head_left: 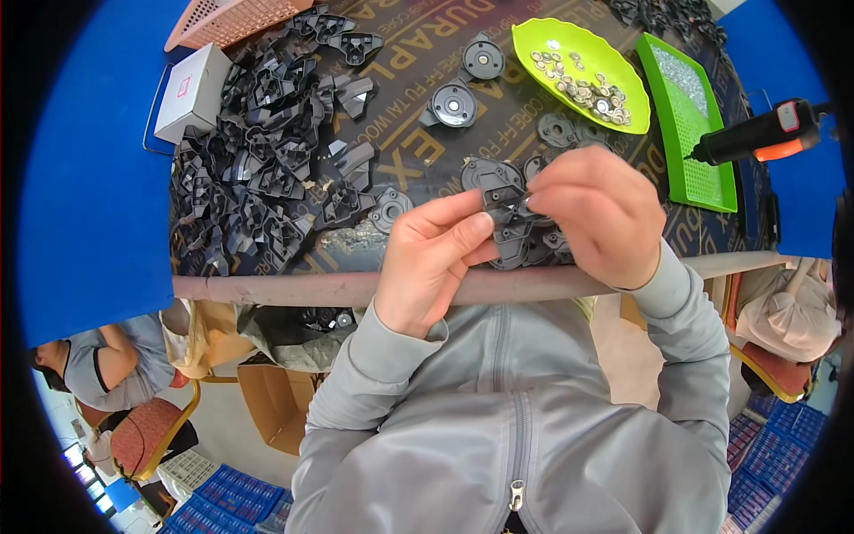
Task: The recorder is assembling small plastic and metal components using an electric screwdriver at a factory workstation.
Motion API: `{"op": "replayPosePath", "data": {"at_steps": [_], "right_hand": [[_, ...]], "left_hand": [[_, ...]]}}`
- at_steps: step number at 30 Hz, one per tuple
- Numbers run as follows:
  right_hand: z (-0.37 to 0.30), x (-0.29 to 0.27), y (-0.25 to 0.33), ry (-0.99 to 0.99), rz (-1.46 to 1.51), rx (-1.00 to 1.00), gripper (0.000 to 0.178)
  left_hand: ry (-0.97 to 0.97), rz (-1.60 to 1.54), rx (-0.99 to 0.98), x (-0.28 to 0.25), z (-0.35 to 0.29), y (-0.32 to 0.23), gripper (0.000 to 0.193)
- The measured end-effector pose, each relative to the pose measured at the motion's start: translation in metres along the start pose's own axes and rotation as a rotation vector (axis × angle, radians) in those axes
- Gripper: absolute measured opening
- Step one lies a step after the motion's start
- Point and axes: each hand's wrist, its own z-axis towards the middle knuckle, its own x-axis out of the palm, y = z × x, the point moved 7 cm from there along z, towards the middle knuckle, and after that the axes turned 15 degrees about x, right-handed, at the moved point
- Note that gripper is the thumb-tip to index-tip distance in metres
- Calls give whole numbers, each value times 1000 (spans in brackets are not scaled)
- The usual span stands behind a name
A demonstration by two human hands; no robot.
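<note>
My left hand is closed on a dark grey molded plastic part, thumb on top, held above the near edge of the table. My right hand comes in from the other side, its fingertips pinched together against that part. A tiny bright spot shows at the pinch; what the fingers hold is too small to make out. Beneath and around the hands lie several round grey plastic discs, partly covered. Farther off are two round assemblies with shiny metal centers, one a little nearer than the other.
A big heap of dark angular plastic parts spreads on the left beside a white box and pink basket. Right of center stands a lime-green bowl of small metal pieces, then a green tray and black-orange power screwdriver.
</note>
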Motion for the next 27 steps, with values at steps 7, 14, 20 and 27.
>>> {"op": "replayPosePath", "data": {"at_steps": [7,14,20,27], "right_hand": [[-13,9,14,34,-176,-304,30],[-15,9,16,87,-175,-333,31],[-16,11,16,124,-181,-359,26],[-18,11,16,116,-208,-370,25]], "left_hand": [[-18,26,4,-5,-3,3,26],[-6,74,-13,-5,-4,4,29],[-12,80,-20,-8,-4,6,29],[-16,82,-26,-9,-4,6,29]]}}
